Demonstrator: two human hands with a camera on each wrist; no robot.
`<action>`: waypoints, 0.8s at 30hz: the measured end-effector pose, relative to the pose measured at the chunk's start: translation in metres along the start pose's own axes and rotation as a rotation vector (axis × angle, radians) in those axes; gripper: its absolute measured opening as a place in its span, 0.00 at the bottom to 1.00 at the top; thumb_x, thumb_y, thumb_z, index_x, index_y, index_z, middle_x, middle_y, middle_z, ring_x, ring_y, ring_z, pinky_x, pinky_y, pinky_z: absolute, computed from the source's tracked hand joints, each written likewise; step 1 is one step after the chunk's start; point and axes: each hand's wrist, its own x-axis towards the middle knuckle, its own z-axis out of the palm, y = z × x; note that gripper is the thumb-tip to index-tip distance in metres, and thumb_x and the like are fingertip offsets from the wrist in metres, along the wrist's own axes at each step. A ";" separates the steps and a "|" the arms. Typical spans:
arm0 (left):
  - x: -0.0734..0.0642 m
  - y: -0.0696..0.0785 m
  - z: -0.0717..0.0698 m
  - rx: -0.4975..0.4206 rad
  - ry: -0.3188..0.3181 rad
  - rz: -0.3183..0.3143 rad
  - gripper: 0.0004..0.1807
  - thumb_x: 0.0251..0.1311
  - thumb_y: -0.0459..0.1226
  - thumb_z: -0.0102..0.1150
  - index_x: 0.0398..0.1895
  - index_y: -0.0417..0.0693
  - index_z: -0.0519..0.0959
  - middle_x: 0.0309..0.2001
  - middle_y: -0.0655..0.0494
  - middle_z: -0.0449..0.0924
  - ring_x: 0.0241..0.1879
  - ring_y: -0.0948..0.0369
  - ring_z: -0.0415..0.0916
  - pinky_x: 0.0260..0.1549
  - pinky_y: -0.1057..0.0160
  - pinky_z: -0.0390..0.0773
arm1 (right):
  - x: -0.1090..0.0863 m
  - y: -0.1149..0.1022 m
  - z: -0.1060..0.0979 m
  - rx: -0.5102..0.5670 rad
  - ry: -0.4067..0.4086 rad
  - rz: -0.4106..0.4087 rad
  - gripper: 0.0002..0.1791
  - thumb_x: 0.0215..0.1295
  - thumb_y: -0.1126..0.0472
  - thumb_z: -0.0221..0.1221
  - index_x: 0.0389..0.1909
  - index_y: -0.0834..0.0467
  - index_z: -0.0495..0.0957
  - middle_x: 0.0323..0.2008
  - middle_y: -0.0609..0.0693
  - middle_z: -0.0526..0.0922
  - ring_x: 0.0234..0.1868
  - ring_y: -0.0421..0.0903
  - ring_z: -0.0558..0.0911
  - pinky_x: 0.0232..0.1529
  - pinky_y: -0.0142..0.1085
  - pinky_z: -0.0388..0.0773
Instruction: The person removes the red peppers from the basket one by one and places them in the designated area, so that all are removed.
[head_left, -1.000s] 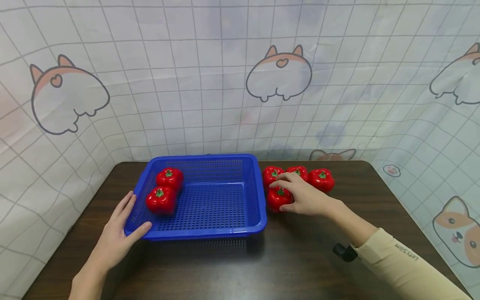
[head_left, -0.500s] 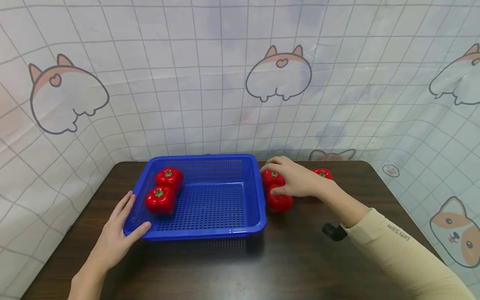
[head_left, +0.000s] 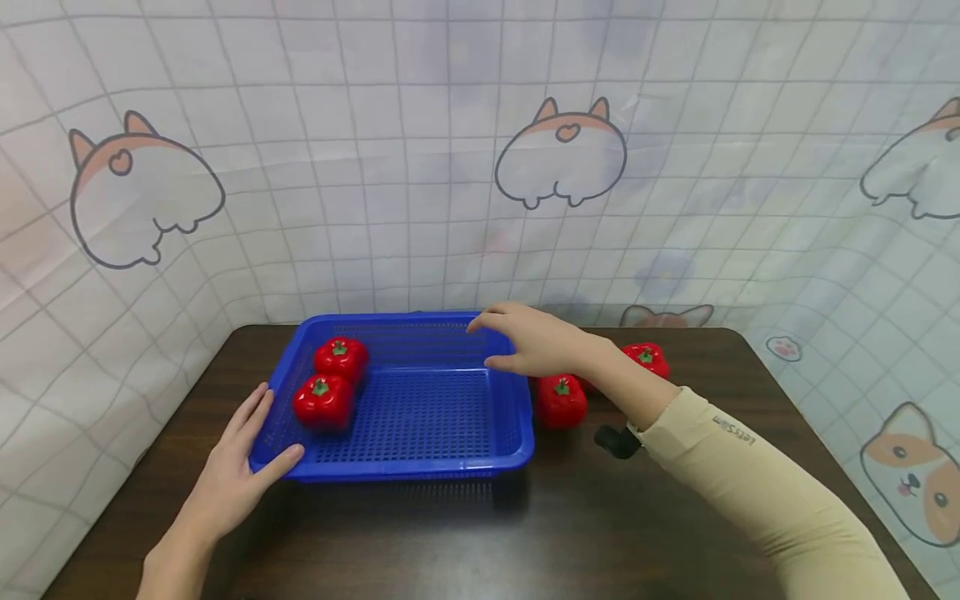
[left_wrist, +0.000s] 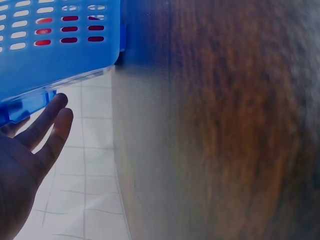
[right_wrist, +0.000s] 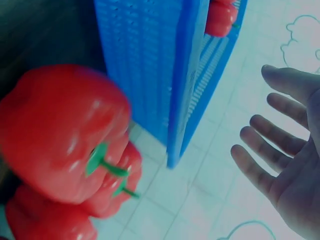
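Observation:
A blue plastic basket sits on the table, with two red bell peppers along its left side. My left hand lies against the basket's left front corner with fairly straight fingers, also seen by the basket wall in the left wrist view. Above the basket's right rim hovers my right hand, its fingers spread and holding nothing. Right of the basket stand a red bell pepper and another pepper partly behind the forearm. Peppers also cluster in the right wrist view.
The dark brown table extends in front of the basket. A white grid-patterned cloth with cartoon dogs covers the wall behind and at the sides. A small black device hangs at the right wrist.
My right hand has moved left and away from the peppers to above the basket's right rim. The left hand, the basket and the two peppers inside have stayed put.

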 end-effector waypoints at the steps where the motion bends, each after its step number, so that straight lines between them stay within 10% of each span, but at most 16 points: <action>1: -0.001 0.000 0.000 0.002 0.001 -0.001 0.47 0.65 0.44 0.68 0.81 0.41 0.55 0.82 0.49 0.46 0.76 0.35 0.50 0.67 0.28 0.52 | 0.004 -0.002 0.001 -0.007 -0.009 -0.005 0.26 0.70 0.55 0.65 0.66 0.55 0.76 0.63 0.53 0.76 0.66 0.51 0.73 0.66 0.47 0.71; 24: 0.000 0.000 -0.003 0.043 -0.020 -0.003 0.47 0.65 0.46 0.67 0.81 0.41 0.54 0.82 0.48 0.47 0.75 0.34 0.52 0.64 0.26 0.56 | 0.084 -0.057 0.030 -0.112 -0.191 -0.108 0.29 0.72 0.55 0.63 0.72 0.52 0.70 0.66 0.50 0.73 0.65 0.45 0.74 0.64 0.37 0.73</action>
